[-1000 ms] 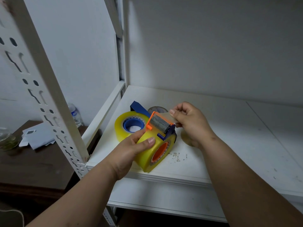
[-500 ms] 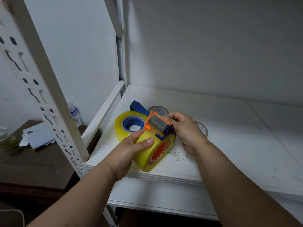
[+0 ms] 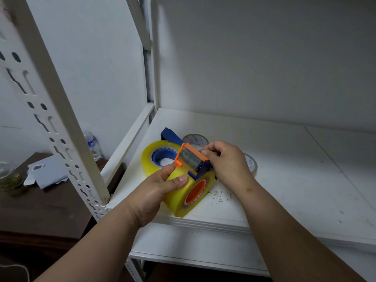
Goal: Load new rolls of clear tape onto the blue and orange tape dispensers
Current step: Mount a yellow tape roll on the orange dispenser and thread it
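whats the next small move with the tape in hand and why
Probably draw the tape end across the roller. The left hand holds the roll already seated on the orange dispenser, and the right hand pinches at the roller's edge, so threading seems unfinished.

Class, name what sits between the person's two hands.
In the head view, the orange dispenser head on its tape roll sits between the left hand and right hand.

Yellowish tape roll (image 3: 179, 198) upright on orange dispenser (image 3: 191, 157); blue-dispensered roll (image 3: 156, 157) flat behind
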A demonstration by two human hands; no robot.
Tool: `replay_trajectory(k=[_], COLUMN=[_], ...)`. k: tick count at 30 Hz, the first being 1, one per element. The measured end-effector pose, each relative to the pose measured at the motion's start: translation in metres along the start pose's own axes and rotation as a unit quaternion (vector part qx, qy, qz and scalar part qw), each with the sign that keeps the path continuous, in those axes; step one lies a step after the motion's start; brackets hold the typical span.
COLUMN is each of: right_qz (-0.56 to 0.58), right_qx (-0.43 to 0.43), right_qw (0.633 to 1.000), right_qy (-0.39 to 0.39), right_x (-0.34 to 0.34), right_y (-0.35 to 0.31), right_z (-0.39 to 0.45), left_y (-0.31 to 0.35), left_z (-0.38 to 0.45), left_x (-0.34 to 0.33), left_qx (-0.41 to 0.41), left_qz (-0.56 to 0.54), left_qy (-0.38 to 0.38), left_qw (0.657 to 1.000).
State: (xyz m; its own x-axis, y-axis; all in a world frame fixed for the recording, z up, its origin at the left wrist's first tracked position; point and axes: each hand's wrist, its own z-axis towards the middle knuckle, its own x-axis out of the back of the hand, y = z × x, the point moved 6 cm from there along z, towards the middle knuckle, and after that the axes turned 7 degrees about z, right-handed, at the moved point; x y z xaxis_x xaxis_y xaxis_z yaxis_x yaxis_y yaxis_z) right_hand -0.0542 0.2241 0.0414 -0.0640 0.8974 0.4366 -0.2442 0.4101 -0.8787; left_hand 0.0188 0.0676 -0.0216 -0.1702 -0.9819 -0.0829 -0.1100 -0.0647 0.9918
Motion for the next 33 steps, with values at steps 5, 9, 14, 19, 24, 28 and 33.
replay_trajectory(k=[5, 9, 14, 19, 24, 28, 33], right_qz=[-0.069, 0.05, 0.08, 0.083, 0.032, 0.014, -0.004], right_qx=[0.089, 0.093, 0.118, 0.013, 0.005, 0.01, 0.041], right_qw=[0.993, 0.994, 0.989, 0.992, 0.992, 0.99, 0.992], right_qy=[0.025, -0.004, -0.038, -0.09, -0.124, -0.143, -0.117], right_x=[0.005, 0.005, 0.0, -0.008, -0.003, 0.004, 0.003], right_y=[-0.01, -0.016, -0.016, -0.004, -0.018, -0.026, -0.032], right_z=[-0.01, -0.021, -0.033, -0.038, -0.037, -0.032, -0.027], left_y=[-0.001, 0.0, -0.002, 0.0, 0.003, 0.006, 0.009], left_z=[-0.001, 0.001, 0.003, 0.005, 0.006, 0.007, 0.01], left_x=[0.0, 0.0, -0.001, -0.006, -0.007, -0.009, -0.01], left_qx=[0.001, 0.004, 0.012, 0.014, 0.027, 0.038, 0.051], left_qz=[0.001, 0.008, 0.001, -0.003, 0.006, 0.021, 0.038], left_qy=[0.006, 0.01, 0.014, 0.02, 0.045, 0.07, 0.087], left_qw=[1.0, 1.0, 1.0, 1.0, 0.999, 0.997, 0.994])
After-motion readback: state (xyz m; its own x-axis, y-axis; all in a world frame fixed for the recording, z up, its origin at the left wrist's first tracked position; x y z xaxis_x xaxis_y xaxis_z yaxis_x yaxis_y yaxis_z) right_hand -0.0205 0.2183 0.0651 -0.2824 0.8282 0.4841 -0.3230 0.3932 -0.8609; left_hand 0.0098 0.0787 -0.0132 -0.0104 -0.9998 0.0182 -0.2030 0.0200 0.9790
